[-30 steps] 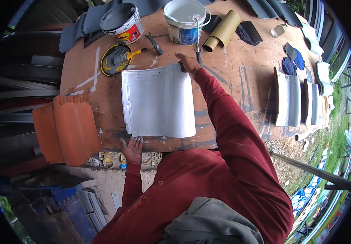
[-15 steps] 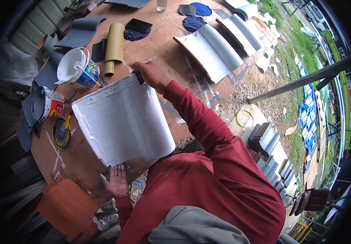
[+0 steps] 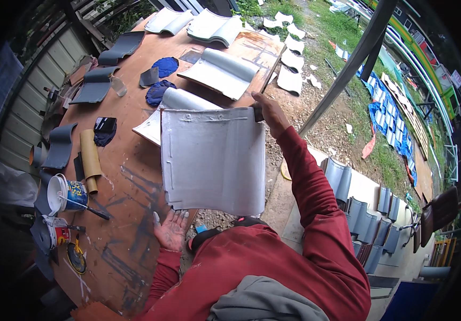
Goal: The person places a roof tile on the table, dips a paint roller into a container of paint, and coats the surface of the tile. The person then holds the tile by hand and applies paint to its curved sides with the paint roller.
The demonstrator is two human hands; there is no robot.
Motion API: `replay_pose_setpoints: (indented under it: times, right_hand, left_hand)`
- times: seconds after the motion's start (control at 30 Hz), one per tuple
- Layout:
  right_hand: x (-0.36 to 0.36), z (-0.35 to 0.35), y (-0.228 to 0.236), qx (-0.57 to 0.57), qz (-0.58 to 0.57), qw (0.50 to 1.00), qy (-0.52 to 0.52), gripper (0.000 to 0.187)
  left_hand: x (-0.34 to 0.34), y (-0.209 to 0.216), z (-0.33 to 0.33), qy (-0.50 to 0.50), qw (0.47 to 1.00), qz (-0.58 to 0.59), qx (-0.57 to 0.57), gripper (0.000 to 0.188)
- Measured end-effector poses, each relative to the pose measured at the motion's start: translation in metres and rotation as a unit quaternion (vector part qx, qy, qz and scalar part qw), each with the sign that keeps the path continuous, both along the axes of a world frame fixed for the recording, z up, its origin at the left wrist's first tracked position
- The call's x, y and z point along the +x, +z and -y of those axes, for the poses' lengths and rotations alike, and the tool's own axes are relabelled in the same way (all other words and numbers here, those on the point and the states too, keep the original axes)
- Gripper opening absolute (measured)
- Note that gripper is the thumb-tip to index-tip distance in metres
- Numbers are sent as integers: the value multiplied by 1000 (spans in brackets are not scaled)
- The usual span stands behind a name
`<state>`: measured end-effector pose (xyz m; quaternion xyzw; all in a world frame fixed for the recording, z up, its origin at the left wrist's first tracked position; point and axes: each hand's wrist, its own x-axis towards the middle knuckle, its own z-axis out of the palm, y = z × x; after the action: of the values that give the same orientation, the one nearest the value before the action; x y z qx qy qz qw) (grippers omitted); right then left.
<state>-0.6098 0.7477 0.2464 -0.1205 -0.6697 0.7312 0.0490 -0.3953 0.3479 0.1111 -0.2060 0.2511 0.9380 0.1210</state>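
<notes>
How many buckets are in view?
2: a white-blue bucket beside the brown roll, and a white-red bucket just below the first in view. The held tile could hide others.

A wooden table (image 3: 124, 147) stands in daylight between a ribbed wall (image 3: 30, 109) and gravel (image 3: 332, 134).

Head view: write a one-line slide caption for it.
A white roof tile, right hand gripping its far right corner, left hand palm-up at its near edge, by a streaked tabletop.
</notes>
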Motion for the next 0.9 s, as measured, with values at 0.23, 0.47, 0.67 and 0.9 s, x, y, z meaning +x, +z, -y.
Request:
replay_pose_setpoints:
  times: [0.23,0.47,0.67,0.9]
  right_hand:
    - [-21,-174,-5,25,68,992,-104,51]
    - [-101,-289,-28,94,129,980,-118,56]
    - [-209,-356,-11,64,154,977,-131,55]
    - [-385,-475,3,109,200,969,-97,67]
  left_hand:
    - [-67,2,-133,-105,993,49,15,116]
    - [-152,-21,-223,-182,981,29,54,100]
    - [-252,-43,-306,-204,971,37,119,61]
    - [-391,-16,-412,-236,964,-18,121,57]
